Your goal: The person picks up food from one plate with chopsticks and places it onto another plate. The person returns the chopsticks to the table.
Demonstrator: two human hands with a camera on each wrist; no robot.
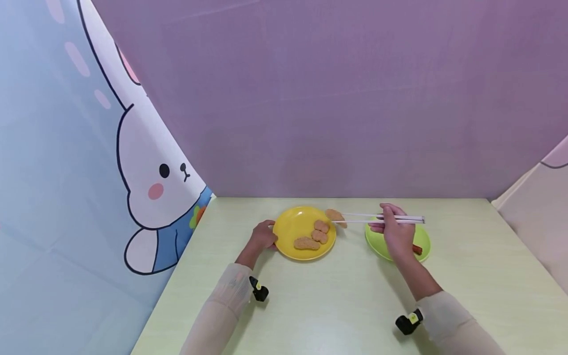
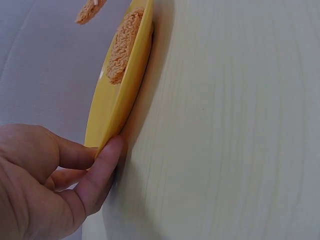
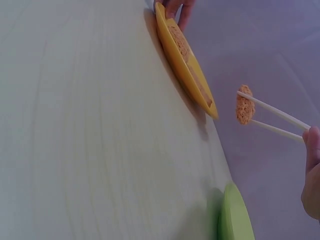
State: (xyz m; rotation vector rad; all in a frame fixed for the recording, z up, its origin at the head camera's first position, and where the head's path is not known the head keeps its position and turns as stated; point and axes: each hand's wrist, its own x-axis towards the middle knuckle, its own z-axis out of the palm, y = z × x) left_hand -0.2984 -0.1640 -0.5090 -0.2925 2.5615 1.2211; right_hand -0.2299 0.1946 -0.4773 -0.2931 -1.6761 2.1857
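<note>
Nugget [image 1: 335, 215] pinched in white chopsticks [image 1: 381, 218] gripped by right hand [image 1: 396, 231], left hand [image 1: 263, 235] pinching yellow plate [image 1: 293, 228] rim

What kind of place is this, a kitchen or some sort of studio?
Probably a small staged booth, not a kitchen: a pale green table walled in by plain purple backdrop and a cartoon rabbit curtain. Small cameras sit on the person's wrists, and only two plates with food are set out.
</note>
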